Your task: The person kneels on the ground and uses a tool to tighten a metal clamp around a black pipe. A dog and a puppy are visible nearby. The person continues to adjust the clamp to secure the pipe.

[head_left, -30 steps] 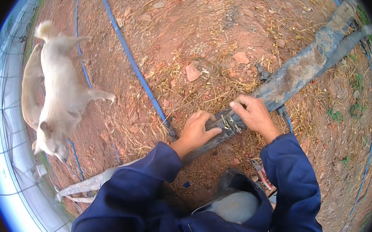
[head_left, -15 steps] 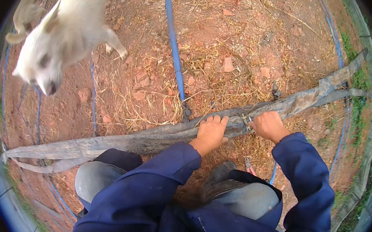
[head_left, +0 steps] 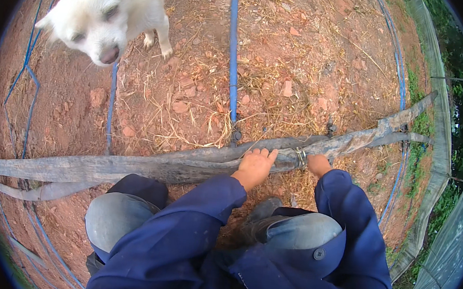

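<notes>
A long, flattened grey hose (head_left: 101, 167), streaked with dirt, runs across the ground in front of my knees. A metal wire band or clamp (head_left: 300, 158) circles it right of the middle. My left hand (head_left: 254, 168) is closed over the hose just left of the band, thumb and fingers bent round its top. Just right of the band, my right hand (head_left: 317, 165) is closed at the hose's near edge; its fingertips are mostly hidden. A second, darker hose (head_left: 242, 152) lies close along the far side.
A white dog (head_left: 101, 18) stands at the far left, head lowered. A blue pipe (head_left: 233, 55) meets the hose through a black fitting (head_left: 236, 136). Thinner blue tubes (head_left: 112, 99) cross the reddish soil. Netting (head_left: 438, 164) stands along the right side.
My right hand has moved off the band's right end and down to the hose's near edge. My left hand stays on the hose. The view has shifted, and a second dog has mostly left it.
</notes>
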